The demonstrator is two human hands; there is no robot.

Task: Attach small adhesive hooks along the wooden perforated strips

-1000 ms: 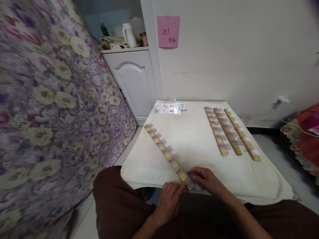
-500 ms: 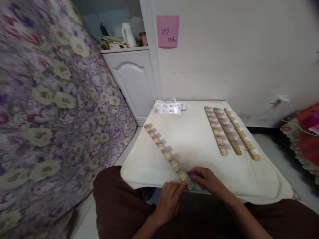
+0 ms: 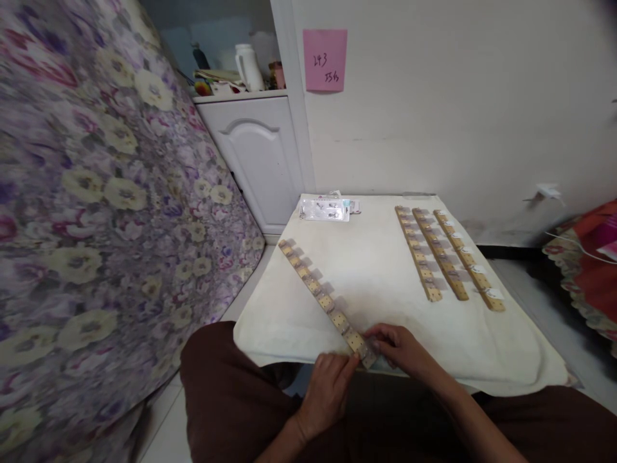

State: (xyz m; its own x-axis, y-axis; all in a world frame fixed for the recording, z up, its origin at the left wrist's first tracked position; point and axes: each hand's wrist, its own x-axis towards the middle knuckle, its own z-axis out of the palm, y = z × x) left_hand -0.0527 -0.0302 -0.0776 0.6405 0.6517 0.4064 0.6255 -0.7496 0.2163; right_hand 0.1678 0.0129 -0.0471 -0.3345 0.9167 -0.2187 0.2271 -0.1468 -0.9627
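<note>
A long strip of tan cards (image 3: 318, 294) lies slanted across the white cloth-covered table (image 3: 376, 270), each card carrying small metal pieces. Both hands meet at the strip's near end by the table's front edge. My left hand (image 3: 328, 392) has curled fingers, with thumb and fingertips pinching the last card from below. My right hand (image 3: 401, 350) pinches the same end from the right side. Three more such strips (image 3: 446, 257) lie side by side at the back right of the table.
A clear packet with small metal parts (image 3: 325, 208) lies at the table's far left edge. A floral mattress (image 3: 96, 193) leans close on the left. A white cabinet (image 3: 260, 161) stands behind; a pink note (image 3: 324, 59) hangs on the wall. Red fabric (image 3: 588, 270) lies right.
</note>
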